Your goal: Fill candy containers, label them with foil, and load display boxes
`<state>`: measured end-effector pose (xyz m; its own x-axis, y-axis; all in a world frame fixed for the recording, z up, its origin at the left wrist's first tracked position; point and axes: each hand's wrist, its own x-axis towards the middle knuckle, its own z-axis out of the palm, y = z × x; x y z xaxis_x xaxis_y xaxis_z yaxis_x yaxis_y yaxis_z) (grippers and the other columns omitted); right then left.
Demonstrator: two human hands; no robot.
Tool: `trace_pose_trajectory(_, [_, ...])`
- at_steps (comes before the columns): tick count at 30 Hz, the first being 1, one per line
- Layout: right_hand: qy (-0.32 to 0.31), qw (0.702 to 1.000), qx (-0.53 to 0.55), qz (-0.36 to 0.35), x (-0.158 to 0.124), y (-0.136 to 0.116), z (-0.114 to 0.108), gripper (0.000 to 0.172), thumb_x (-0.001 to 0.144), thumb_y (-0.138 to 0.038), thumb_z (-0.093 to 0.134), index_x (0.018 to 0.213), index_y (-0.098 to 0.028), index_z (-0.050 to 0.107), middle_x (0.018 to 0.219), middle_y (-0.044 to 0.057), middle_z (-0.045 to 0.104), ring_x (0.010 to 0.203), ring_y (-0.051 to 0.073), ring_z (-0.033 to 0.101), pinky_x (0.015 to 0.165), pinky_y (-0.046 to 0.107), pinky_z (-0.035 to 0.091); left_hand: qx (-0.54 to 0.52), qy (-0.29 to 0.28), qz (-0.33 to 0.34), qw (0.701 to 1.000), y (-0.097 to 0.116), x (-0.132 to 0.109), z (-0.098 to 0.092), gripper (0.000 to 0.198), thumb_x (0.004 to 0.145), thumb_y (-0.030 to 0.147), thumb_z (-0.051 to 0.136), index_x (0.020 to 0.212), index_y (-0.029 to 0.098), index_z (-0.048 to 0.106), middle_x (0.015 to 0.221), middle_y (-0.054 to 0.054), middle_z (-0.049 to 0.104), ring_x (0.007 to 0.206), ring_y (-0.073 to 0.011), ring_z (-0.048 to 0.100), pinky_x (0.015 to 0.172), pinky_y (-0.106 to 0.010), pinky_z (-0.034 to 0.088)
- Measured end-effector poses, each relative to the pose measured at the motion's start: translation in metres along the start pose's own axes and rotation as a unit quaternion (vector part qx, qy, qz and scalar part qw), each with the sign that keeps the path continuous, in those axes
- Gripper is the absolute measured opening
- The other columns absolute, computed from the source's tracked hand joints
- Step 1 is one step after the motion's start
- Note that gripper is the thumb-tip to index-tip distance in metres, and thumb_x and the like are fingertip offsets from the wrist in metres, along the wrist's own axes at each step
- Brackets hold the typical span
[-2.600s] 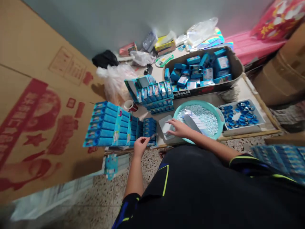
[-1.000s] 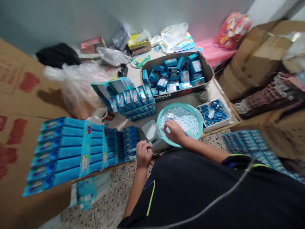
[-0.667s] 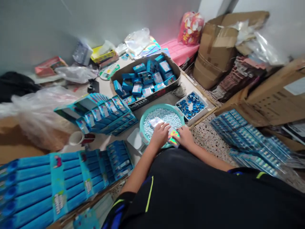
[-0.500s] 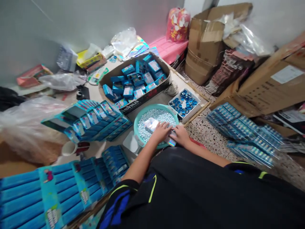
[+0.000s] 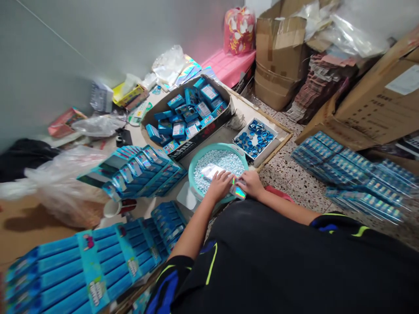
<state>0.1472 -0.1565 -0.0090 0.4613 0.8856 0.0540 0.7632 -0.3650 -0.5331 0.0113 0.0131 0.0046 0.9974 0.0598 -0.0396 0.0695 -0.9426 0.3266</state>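
A shiny silver holographic pouch (image 5: 212, 170) lies over a turquoise basin (image 5: 191, 168) filled with small pale blue-white beads (image 5: 225, 159). My left hand (image 5: 220, 185) has its fingers bent over the middle of the pouch and grips it. Beside it, my right hand (image 5: 250, 184) is closed at the pouch's near right edge, where a rainbow-coloured end sticks out. Both hands cover part of the pouch, and their fingertips are partly hidden. Just beyond the basin's right rim, a white tray (image 5: 266, 151) holds small blue and silver round pieces (image 5: 258, 136).
A long carton (image 5: 209, 131) of small blue boxes (image 5: 178, 128) stands behind the basin. Stacked blue display boxes (image 5: 144, 168) and long blue packs (image 5: 65, 261) lie to the left. On the speckled floor at right are blister-like blue packs (image 5: 347, 161) and cardboard boxes (image 5: 366, 104).
The camera view has shifted, so the surroundings sit slightly further right. My right hand has moved a little away from the left, and the pouch's rainbow end shows more between them.
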Motion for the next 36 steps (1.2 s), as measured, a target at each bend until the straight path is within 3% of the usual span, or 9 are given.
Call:
trace_pose_trajectory(3, [0.004,1.000,-0.004,0.006,-0.002,-0.003,-0.001,0.011,0.090,-0.027,0.071,0.093,-0.017,0.070,0.095,0.009,0.066,0.095,0.026,0.056,0.078,0.035,0.032,-0.004,-0.007,-0.001,1.000,0.006,0.008,0.001,0.045,0.097,0.026,0.054,0.142,0.026,0.055,0.142,-0.011,0.058,0.140,-0.0295,0.044,0.122,-0.055,0.027])
trace_pose_trajectory(7, [0.010,1.000,-0.022,0.018,-0.005,0.000,-0.008,0.025,0.091,-0.037,0.071,0.104,-0.015,0.070,0.099,0.011,0.064,0.095,0.027,0.056,0.077,0.035,0.033,-0.005,-0.010,-0.016,1.000,0.009,0.012,0.000,0.053,0.095,0.032,0.058,0.146,0.022,0.050,0.133,-0.015,0.060,0.128,-0.0323,0.051,0.118,-0.063,0.029])
trace_pose_trajectory(13, [-0.018,0.998,0.051,0.014,-0.006,0.008,-0.012,0.022,0.089,-0.032,0.074,0.103,-0.015,0.072,0.096,0.010,0.064,0.091,0.025,0.060,0.080,0.035,0.043,-0.020,-0.019,0.018,0.999,-0.001,0.015,-0.010,0.046,0.089,0.034,0.067,0.134,0.026,0.062,0.121,-0.012,0.064,0.120,-0.0304,0.055,0.119,-0.058,0.029])
trace_pose_trajectory(22, [0.003,0.989,0.130,0.069,-0.003,0.008,-0.007,0.023,0.084,-0.020,0.075,0.106,-0.016,0.074,0.090,0.007,0.067,0.083,0.022,0.064,0.080,0.035,0.052,-0.105,0.008,0.033,0.994,0.000,0.010,-0.013,0.038,0.091,0.031,0.063,0.128,0.022,0.064,0.133,-0.012,0.062,0.131,-0.0296,0.050,0.119,-0.054,0.030])
trace_pose_trajectory(25, [0.005,0.989,0.134,0.068,0.001,0.006,-0.009,0.023,0.084,-0.020,0.075,0.107,-0.016,0.074,0.090,0.006,0.067,0.086,0.022,0.063,0.082,0.034,0.052,-0.153,0.033,0.030,0.987,0.001,0.012,-0.019,0.029,0.089,0.033,0.065,0.116,0.022,0.069,0.131,-0.011,0.065,0.132,-0.0297,0.051,0.120,-0.053,0.030])
trace_pose_trajectory(28, [0.002,0.990,0.125,0.064,0.003,0.004,-0.013,0.023,0.085,-0.018,0.072,0.107,-0.015,0.074,0.095,0.008,0.065,0.089,0.022,0.063,0.084,0.034,0.050,-0.216,0.070,0.011,0.974,0.001,-0.003,-0.024,0.015,0.087,0.038,0.068,0.090,0.024,0.072,0.105,-0.006,0.074,0.111,-0.0237,0.065,0.112,-0.044,0.043])
trace_pose_trajectory(30, [-0.003,0.992,0.113,0.057,0.003,0.004,-0.016,0.024,0.084,-0.017,0.070,0.108,-0.014,0.074,0.098,0.011,0.065,0.092,0.025,0.061,0.085,0.036,0.049,-0.253,0.129,-0.049,0.958,0.002,-0.026,-0.025,0.021,0.088,0.043,0.066,0.082,0.023,0.070,0.091,-0.005,0.074,0.095,-0.0205,0.069,0.100,-0.038,0.052])
trace_pose_trajectory(32, [-0.015,0.997,0.073,0.036,0.004,0.000,-0.019,0.026,0.084,-0.015,0.069,0.109,-0.014,0.074,0.103,0.014,0.064,0.097,0.028,0.059,0.086,0.039,0.046,-0.276,0.223,-0.154,0.922,0.003,-0.058,-0.024,0.028,0.092,0.047,0.059,0.085,0.021,0.069,0.090,-0.007,0.073,0.090,-0.0203,0.069,0.092,-0.036,0.055])
trace_pose_trajectory(36, [-0.052,0.996,0.003,-0.072,0.018,-0.029,-0.017,0.027,0.090,-0.017,0.061,0.114,-0.016,0.073,0.109,0.016,0.065,0.099,0.031,0.057,0.084,0.042,0.044,-0.279,0.399,-0.382,0.785,0.002,-0.137,-0.020,0.035,0.095,0.049,0.051,0.090,0.018,0.065,0.083,-0.007,0.070,0.075,-0.0189,0.067,0.073,-0.032,0.056])
